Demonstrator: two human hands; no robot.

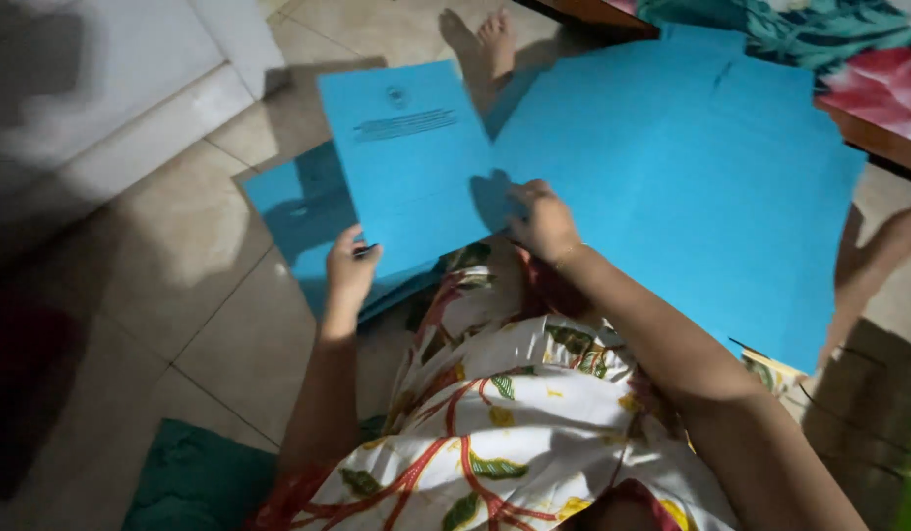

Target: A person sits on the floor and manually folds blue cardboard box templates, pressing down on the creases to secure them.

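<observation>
Tiled floor (210, 324), pale beige, grout lines running diagonally. Open floor lies to the left of the person; a white raised ledge (131, 128) bounds it at upper left. A dark green cushion (195, 482) sits at the bottom edge, beside the left arm. At upper right, a wooden bed edge (874, 138) with floral bedding (849, 49) closes off that side. A bare foot (497, 39) shows at the top, just past the sheets.

Left hand (349, 267): fingers curled around the lower left edge of a blue printed sheet (406, 162), thumb on top, pinching it. The sheet is tilted up off the floor, its top edge toward the foot; a small emblem and some dark lines of print sit near its top. Sharp corners, flat, no creases visible.

Right hand (544, 224): palm down, fingers bent, pressing on the near edge of a large blue sheet (692, 187); whether it grips or only rests I cannot tell. This sheet is plain, much wider, spreading over the lap toward the bed, its right corner hanging past the knee.

More blue sheets (298, 211) lie flat on the floor beneath and left of the printed one, partly in shadow, edges fanned.

The lap carries a white dress (505, 413) with red and green leaf pattern. Another limb (883, 256) shows at far right, beyond the large sheet's edge.
</observation>
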